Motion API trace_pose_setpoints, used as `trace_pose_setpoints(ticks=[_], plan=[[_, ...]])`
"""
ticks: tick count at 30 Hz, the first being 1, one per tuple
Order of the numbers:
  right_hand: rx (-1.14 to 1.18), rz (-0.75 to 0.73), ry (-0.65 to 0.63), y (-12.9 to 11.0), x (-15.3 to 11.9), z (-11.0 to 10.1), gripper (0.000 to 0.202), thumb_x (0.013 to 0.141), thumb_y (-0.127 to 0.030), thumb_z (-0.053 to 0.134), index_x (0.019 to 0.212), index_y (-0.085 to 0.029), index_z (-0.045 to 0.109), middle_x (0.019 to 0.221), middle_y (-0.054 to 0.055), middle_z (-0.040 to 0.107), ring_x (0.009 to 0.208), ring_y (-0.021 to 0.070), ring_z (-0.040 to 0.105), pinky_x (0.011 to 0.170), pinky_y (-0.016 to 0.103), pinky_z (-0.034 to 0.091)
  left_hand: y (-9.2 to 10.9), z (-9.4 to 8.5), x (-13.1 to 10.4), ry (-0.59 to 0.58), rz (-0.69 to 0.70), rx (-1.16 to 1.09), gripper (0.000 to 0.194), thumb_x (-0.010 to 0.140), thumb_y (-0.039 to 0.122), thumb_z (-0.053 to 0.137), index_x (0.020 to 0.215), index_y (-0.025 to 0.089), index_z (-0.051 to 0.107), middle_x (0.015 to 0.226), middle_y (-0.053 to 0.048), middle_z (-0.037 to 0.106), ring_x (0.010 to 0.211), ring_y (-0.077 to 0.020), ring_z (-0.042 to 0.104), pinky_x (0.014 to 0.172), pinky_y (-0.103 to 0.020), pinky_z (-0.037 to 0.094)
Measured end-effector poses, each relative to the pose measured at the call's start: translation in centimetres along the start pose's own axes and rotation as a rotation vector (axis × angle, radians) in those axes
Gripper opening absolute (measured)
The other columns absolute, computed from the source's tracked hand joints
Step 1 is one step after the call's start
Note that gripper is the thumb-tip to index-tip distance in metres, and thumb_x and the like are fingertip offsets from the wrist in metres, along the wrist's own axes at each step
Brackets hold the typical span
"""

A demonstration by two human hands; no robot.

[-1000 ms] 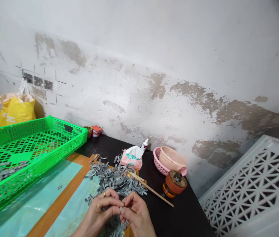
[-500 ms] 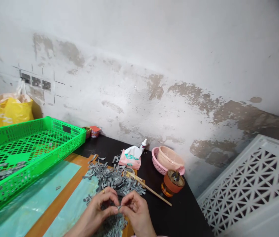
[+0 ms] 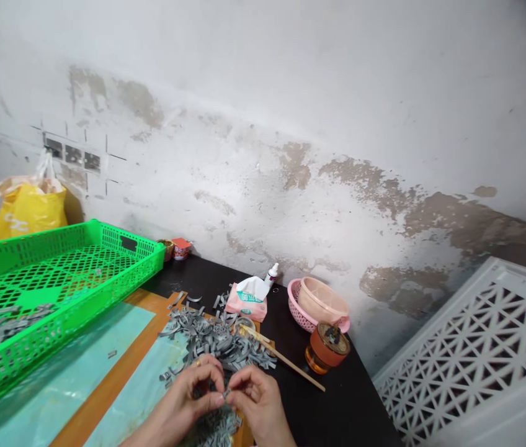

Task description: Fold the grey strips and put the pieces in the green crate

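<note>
My left hand point(image 3: 196, 392) and my right hand point(image 3: 259, 397) meet at the bottom middle, thumbs and forefingers pinched. Between the fingertips is a small grey strip point(image 3: 226, 393), mostly covered by the fingers; both hands appear to grip it. Just beyond them lies a heap of grey strips point(image 3: 219, 338), some of them curled. Under and behind my wrists a second pile of small grey pieces point(image 3: 219, 428) shows in part. A wooden stick point(image 3: 298, 370) rests with its far end by a small round dish point(image 3: 244, 324) at the heap's edge.
At left stands a green plastic crate point(image 3: 118, 282) holding grey pieces. Beyond the heap are a tissue pack point(image 3: 247, 307) and a white bottle point(image 3: 271, 273). Pink baskets point(image 3: 323, 298) and an amber jar point(image 3: 325, 354) stand to the right. A white lattice crate point(image 3: 472, 347) is at far right.
The view has shifted slightly. My hands stay pinched together in nearly the same place, with the fingertips a little apart around the small piece.
</note>
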State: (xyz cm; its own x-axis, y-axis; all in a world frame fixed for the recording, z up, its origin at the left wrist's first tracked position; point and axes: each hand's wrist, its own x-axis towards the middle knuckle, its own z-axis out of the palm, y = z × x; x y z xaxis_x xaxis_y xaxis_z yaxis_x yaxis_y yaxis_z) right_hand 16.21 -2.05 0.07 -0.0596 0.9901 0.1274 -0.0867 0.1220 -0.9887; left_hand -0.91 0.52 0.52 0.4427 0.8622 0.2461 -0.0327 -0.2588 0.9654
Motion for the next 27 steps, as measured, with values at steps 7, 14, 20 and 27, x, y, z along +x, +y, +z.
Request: trace_pose_setpoints(ticks=[7,14,20,27], plan=[[-0.399,-0.429,-0.037,0.4,0.1,-0.3,0.014,0.070,-0.012,0.073,0.081,-0.020,0.073,0.076,0.003,0.068,0.064,0.0138,0.060,0.058,0.021,0.047,-0.5,0.6,-0.1,-0.002,-0.063,-0.208,0.034,0.075,0.050,0.070,0.071,0.019,0.058,0.078,-0.004,0.056,0.080,-0.0229,0.050,0.071,-0.033,0.035],[-0.525,-0.530,-0.015,0.0,0.0,-1.0,0.014,0.072,-0.011,0.068,0.084,-0.018,0.073,0.075,0.005,0.068,0.062,0.0139,0.062,0.055,0.020,0.047,-1.8,0.7,0.4,-0.033,-0.166,-0.395,0.035,0.074,0.049,0.072,0.069,0.020,0.055,0.068,0.000,0.053,0.063,-0.0156,0.045,0.059,-0.028,0.035],[-0.643,-0.577,0.000,-0.7,0.5,-1.1,0.010,0.080,-0.020,0.064,0.086,-0.017,0.071,0.076,0.004,0.069,0.067,0.0136,0.063,0.059,0.021,0.049,0.6,0.8,0.9,-0.005,-0.244,-0.277,0.026,0.076,0.042,0.074,0.085,0.021,0.062,0.072,0.000,0.062,0.068,-0.0162,0.052,0.064,-0.027,0.040],[-1.180,-0.554,-0.103,-4.1,-2.1,-0.4,0.016,0.090,-0.029,0.056,0.089,-0.017,0.067,0.086,0.001,0.070,0.077,0.0123,0.066,0.064,0.018,0.049,2.8,0.5,1.4,-0.036,-0.418,-0.024,0.043,0.050,0.049,0.085,0.070,0.018,0.065,0.055,0.004,0.060,0.056,-0.0148,0.050,0.054,-0.024,0.039]])
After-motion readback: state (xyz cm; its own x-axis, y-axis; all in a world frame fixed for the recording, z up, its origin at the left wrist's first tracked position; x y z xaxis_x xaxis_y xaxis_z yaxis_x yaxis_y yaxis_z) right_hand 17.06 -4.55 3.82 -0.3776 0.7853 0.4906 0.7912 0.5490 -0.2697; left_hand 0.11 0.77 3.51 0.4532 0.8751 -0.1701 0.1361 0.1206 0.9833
